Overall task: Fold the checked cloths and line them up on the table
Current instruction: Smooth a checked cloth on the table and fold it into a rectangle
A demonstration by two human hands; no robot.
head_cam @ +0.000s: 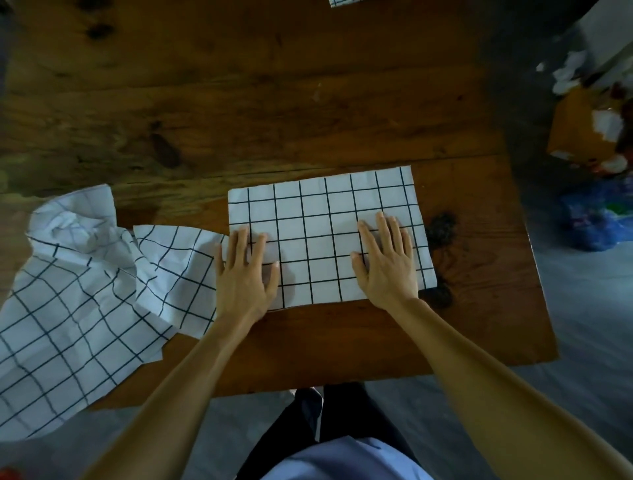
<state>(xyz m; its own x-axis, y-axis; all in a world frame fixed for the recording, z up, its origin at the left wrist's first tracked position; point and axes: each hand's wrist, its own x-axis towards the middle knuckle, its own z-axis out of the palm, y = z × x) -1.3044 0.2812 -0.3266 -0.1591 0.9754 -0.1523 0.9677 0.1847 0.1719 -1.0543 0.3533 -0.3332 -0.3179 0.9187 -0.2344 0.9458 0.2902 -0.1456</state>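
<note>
We have both hands flat on the folded cloth, fingers straight, pressing and gripping nothing. The left hand lies over its left edge, the right hand over its right half, the two well apart. The cloth sits straight ahead of us on the worktop, its long axis running left to right, so we judge a further fold would bring one short end over to the other, and either hand is placed to lift its own side. The loose cloths lie crumpled to our left, touching the folded one and hanging over the worktop's edge; the left hand is nearer them. A checked corner at the far edge is cut off, so we cannot tell whether it is folded. How many layers lie under our hands is hidden.
</note>
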